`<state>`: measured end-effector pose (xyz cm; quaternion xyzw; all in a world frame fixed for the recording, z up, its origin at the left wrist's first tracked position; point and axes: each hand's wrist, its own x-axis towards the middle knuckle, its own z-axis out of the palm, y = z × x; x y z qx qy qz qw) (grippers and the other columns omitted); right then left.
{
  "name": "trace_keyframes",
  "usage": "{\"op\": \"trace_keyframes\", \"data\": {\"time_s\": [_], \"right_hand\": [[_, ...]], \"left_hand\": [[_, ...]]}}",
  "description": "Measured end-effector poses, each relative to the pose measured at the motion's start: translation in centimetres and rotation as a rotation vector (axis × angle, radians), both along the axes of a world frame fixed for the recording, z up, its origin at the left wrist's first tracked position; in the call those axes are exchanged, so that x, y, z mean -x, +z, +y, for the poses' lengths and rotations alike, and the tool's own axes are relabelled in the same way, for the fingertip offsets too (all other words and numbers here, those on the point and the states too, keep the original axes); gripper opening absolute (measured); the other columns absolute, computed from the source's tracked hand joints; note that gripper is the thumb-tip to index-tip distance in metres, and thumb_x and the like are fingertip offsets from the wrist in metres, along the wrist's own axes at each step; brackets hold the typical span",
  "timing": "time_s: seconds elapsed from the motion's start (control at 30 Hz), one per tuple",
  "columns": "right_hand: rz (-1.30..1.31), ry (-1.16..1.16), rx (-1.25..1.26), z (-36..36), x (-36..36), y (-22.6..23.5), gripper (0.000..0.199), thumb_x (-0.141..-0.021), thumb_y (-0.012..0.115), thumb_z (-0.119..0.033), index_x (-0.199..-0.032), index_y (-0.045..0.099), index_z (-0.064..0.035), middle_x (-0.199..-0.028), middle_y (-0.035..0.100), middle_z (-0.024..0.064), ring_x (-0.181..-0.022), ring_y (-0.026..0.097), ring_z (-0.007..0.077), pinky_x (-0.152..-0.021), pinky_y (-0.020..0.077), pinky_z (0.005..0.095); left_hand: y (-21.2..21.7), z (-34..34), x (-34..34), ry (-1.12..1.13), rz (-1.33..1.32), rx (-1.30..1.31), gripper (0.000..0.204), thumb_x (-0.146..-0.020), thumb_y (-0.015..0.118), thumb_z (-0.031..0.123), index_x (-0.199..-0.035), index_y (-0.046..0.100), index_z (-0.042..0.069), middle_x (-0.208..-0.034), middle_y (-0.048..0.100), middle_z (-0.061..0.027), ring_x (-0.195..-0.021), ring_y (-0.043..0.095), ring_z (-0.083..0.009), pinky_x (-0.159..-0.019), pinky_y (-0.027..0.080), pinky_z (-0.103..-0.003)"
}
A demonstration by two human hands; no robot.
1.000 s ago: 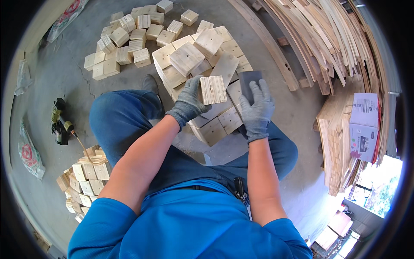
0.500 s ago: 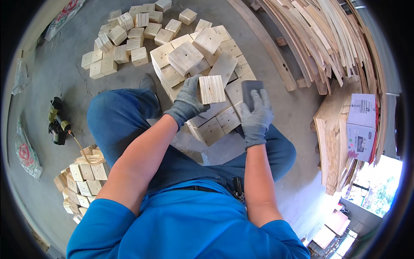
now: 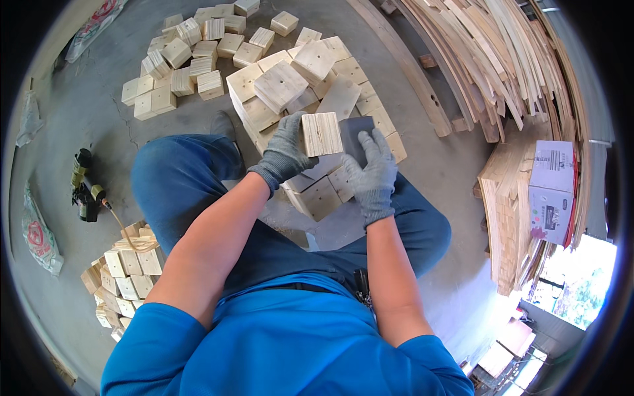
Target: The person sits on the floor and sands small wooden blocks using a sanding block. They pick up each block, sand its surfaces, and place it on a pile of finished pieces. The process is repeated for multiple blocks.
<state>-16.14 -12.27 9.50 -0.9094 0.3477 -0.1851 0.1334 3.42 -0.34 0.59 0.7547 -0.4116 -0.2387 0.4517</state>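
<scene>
My left hand (image 3: 285,150), in a grey glove, grips a pale square wooden block (image 3: 321,133) by its left side, held up in front of me. My right hand (image 3: 374,173), also gloved in grey, holds a dark grey sanding block (image 3: 355,134) pressed against the right face of the wooden block. Both hands hover over a heap of similar wooden blocks (image 3: 284,82) stacked on the floor between my knees.
More loose blocks (image 3: 178,66) lie scattered at the upper left, and another pile (image 3: 122,277) sits at my lower left beside a power tool (image 3: 84,191). Long wooden slats (image 3: 502,59) lean at the right, with a cardboard box (image 3: 551,188) on stacked boards.
Both hands with the wooden block and sanding block have shifted slightly; the sanding block has slid a little along the block's right face.
</scene>
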Motion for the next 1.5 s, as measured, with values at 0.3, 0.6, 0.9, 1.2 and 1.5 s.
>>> {"op": "trace_keyframes", "data": {"time_s": [0.3,0.6,0.9,1.2,1.5], "right_hand": [[-0.031,0.162,0.074,3.1,-0.1,1.7,0.066,-0.083,0.088,-0.029,-0.143,0.068,-0.0124,-0.155,0.057,0.0202,-0.127,0.061,0.0443,-0.109,0.0492,0.0560],[0.013,0.137,0.103,4.6,1.5,-0.6,0.064,-0.082,0.088,-0.030,-0.144,0.070,-0.0219,-0.160,0.054,0.0146,-0.132,0.056,0.0424,-0.110,0.0457,0.0573],[0.038,0.076,0.087,-3.1,-8.4,-0.4,0.058,-0.085,0.083,-0.033,-0.140,0.070,-0.0213,-0.157,0.057,0.0133,-0.121,0.063,0.0465,-0.102,0.0505,0.0587],[0.121,0.156,0.102,3.3,-1.8,1.0,0.064,-0.085,0.084,-0.031,-0.145,0.066,-0.0169,-0.158,0.055,0.0172,-0.126,0.060,0.0448,-0.105,0.0489,0.0575],[0.069,0.213,0.122,4.9,0.9,0.4,0.065,-0.081,0.087,-0.028,-0.143,0.069,-0.0183,-0.159,0.054,0.0173,-0.131,0.055,0.0416,-0.109,0.0458,0.0571]], "left_hand": [[-0.9,-0.1,0.4,0.019,0.064,0.158,0.107,-0.064,0.093,0.027,-0.155,0.041,0.007,-0.141,0.051,-0.0213,-0.137,0.051,-0.0405,-0.122,0.044,-0.043],[-0.3,-0.6,0.4,-0.047,0.039,0.180,0.094,-0.065,0.092,0.025,-0.146,0.047,0.009,-0.138,0.053,-0.0204,-0.134,0.052,-0.0411,-0.119,0.046,-0.044],[-0.7,-0.9,0.5,-0.031,-0.026,0.178,0.091,-0.068,0.091,0.021,-0.146,0.046,0.010,-0.135,0.053,-0.0214,-0.132,0.054,-0.0425,-0.118,0.047,-0.044],[-0.1,-0.5,0.3,-0.051,0.049,0.096,0.094,-0.069,0.094,0.025,-0.148,0.047,0.010,-0.137,0.054,-0.0198,-0.132,0.055,-0.0402,-0.117,0.046,-0.043],[-0.3,-0.8,0.1,-0.086,0.049,0.066,0.097,-0.067,0.096,0.027,-0.149,0.047,0.010,-0.139,0.054,-0.0196,-0.134,0.053,-0.0392,-0.119,0.045,-0.042]]}}
